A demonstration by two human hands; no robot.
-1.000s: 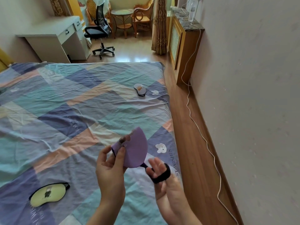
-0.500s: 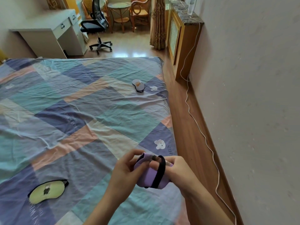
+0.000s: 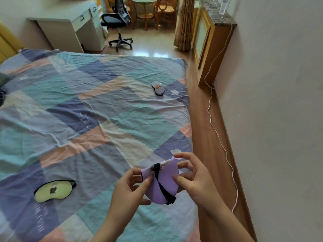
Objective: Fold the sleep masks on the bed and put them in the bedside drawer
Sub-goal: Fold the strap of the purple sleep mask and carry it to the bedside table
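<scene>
Bedroom's showing a bed under a patchwork sheet, wood floor running along its right edge. You're holding the folded purple sleep mask above the bed's near right corner, black strap crossing it. Your left hand is pinching its left edge; your right hand is pinching the right edge, fingers curled. Green sleep mask is lying flat near left; a white sleep mask is sitting far right.
</scene>
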